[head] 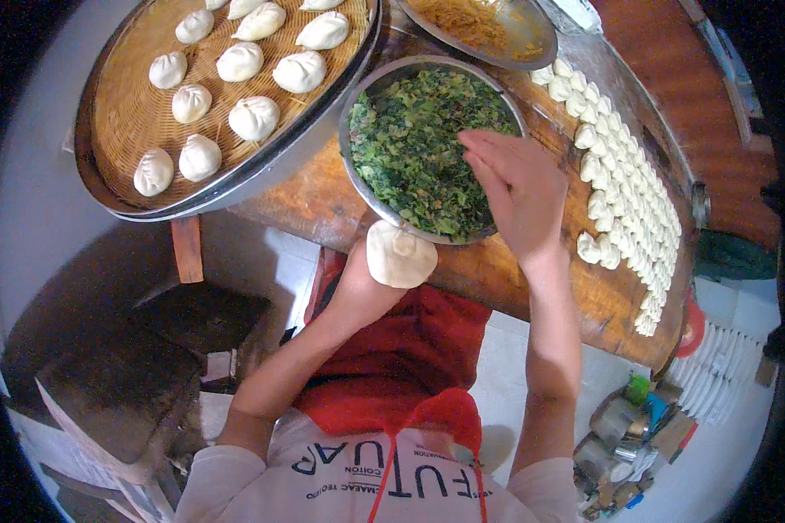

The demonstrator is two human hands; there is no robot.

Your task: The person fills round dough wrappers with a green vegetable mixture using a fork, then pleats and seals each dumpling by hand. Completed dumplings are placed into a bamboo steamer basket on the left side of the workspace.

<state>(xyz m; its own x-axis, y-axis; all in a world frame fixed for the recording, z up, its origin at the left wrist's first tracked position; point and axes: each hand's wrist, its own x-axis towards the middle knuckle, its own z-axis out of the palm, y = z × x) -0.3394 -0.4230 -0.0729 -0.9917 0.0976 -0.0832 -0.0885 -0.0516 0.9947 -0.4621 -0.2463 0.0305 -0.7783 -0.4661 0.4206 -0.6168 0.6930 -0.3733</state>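
A round, flat dough wrapper (401,255) lies on my left hand (373,287), close to the near rim of a metal bowl. Chopped green leafy filling (425,150) fills the metal bowl (381,210). Over the bowl's right side is my right hand (520,186), its fingers drawn together with their tips at the filling; whether they pinch any cannot be told. Pleated white buns (254,118) sit spaced out on a round woven steamer tray (114,111) at the upper left.
Rows of small dough pieces (618,189) cover the right part of the wooden table (510,274). A second metal bowl (543,39) with orange-brown shredded filling (474,26) stands beyond the greens. Boxes and containers (618,425) are on the floor at lower right.
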